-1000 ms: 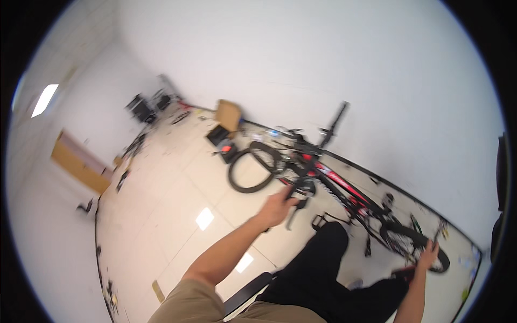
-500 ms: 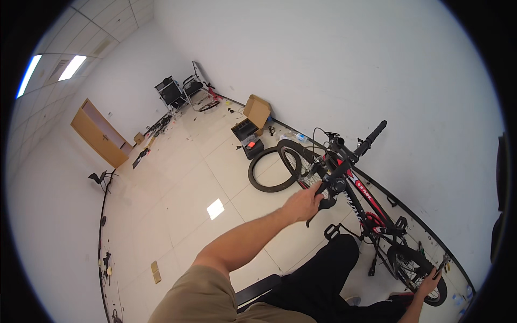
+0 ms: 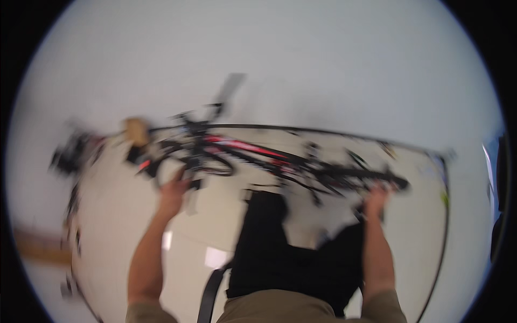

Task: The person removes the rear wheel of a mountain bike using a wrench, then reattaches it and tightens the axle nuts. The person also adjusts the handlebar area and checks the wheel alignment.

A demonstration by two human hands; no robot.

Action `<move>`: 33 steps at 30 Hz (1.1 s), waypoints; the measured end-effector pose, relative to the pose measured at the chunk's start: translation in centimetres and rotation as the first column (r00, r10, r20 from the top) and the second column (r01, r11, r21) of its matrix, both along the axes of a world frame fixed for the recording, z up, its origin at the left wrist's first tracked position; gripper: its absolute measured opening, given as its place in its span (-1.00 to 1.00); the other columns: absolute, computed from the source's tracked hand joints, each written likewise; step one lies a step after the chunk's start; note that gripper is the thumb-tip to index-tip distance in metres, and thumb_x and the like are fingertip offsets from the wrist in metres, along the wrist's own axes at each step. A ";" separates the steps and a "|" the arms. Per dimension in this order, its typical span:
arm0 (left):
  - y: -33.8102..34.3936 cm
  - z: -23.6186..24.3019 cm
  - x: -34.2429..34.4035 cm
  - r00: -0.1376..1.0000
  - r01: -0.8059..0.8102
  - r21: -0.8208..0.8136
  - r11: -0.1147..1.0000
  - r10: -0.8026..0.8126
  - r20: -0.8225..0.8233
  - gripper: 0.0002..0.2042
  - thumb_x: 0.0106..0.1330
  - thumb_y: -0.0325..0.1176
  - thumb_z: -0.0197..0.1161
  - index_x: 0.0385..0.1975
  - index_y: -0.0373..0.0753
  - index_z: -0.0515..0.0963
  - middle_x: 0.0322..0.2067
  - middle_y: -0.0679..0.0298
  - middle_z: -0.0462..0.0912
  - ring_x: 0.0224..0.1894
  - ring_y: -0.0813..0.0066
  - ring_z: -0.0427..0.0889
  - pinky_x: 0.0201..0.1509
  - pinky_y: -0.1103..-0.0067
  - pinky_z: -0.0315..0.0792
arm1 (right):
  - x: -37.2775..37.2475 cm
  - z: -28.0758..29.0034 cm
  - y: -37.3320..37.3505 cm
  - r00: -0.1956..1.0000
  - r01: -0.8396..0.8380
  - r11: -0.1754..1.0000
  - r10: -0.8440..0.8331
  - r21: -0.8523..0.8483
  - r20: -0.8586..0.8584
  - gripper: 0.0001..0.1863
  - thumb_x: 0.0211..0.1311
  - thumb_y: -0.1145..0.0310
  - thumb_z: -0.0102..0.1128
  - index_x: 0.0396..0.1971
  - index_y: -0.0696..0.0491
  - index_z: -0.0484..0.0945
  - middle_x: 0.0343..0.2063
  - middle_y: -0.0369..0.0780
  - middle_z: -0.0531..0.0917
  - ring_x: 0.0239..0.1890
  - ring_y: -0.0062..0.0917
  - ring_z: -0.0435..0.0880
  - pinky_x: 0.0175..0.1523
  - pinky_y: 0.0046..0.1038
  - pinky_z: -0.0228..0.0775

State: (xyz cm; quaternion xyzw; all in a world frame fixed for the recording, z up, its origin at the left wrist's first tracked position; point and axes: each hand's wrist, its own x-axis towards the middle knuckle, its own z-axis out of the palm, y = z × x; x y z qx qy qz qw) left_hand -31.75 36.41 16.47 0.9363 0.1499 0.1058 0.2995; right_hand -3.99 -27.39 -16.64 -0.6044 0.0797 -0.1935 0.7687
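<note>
A black and red bicycle stands along the white wall, badly blurred by head motion. My left hand is closed on its handlebar end at the left, near the front wheel. My right hand reaches the rear of the bicycle by the back wheel; the blur hides whether its fingers grip anything. My dark trouser leg stretches toward the frame between the two arms.
A brown cardboard box and dark equipment sit on the pale tiled floor at the left. A black strap hangs by my leg. A wooden door shows at far left.
My head has swung to the right, so the bicycle now lies across the middle of the view and is blurred. Both hands stay at the bicycle; the right hand is now higher in view.
</note>
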 end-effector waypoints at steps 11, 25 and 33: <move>-1.9 1.0 -2.0 0.970 -0.231 -0.046 0.972 0.226 -0.093 -0.56 0.52 -0.32 0.07 0.35 -0.32 0.35 -0.50 0.44 0.41 -0.51 0.70 0.28 -0.46 0.65 0.18 | -6.6 12.3 3.5 0.749 0.602 0.617 -0.215 0.507 -0.627 -0.68 0.50 0.26 -0.08 0.03 0.11 0.53 -0.63 -0.29 0.32 -0.73 -0.56 0.26 -0.60 -0.40 0.15; -4.8 1.3 -1.5 0.966 -0.256 -0.058 0.965 0.252 -0.066 -0.53 0.52 -0.21 0.09 0.31 -0.37 0.35 -0.66 0.46 0.32 -0.71 0.72 0.22 -0.67 0.61 0.09 | -6.0 11.6 4.2 0.803 0.545 0.470 -0.052 0.694 -0.594 -0.69 0.43 0.10 0.03 -0.39 0.03 0.42 -0.67 -0.39 0.19 -0.70 -0.64 0.09 -0.58 -0.49 -0.05; -1.9 -1.0 -2.8 0.968 -0.236 0.015 0.972 0.236 -0.083 -0.54 0.54 -0.31 0.10 0.33 -0.42 0.33 -0.15 0.16 0.61 -0.17 0.49 0.54 -0.07 0.58 0.43 | -4.4 13.7 3.3 0.753 0.644 0.416 -0.193 0.642 -0.629 -0.60 0.41 -0.08 -0.02 -0.21 -0.01 0.47 -0.65 -0.39 0.29 -0.70 -0.68 0.15 -0.62 -0.58 -0.08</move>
